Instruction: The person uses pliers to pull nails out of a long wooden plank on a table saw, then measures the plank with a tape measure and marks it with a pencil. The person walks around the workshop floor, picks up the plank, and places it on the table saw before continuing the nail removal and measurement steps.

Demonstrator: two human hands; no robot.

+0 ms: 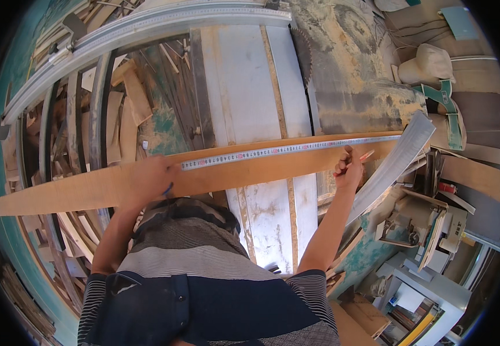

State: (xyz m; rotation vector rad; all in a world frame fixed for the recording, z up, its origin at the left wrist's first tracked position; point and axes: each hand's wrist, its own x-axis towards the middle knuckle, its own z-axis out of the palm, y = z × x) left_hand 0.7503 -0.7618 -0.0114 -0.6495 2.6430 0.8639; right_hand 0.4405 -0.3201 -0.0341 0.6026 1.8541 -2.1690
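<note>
A long tan wooden board (250,173) lies crosswise in front of me. Along its far edge stretches a white tape measure blade (296,145), running from my left hand almost to the board's right end. My left hand (154,177), slightly blurred, is closed around the left end of the tape measure on the board; the case is hidden, and a small blue bit shows by the fingers. Over the board's right part, my right hand (348,168) has its fingers curled around a short reddish pencil (367,155), pointing up and right.
Under the board is a saw table (238,86) with a toothed circular blade (303,55) beyond. A long metal fence rail (163,26) crosses the far left. Wood offcuts (137,98) fill the frame's gaps. A grey curved strip (394,167) stands at the board's right end.
</note>
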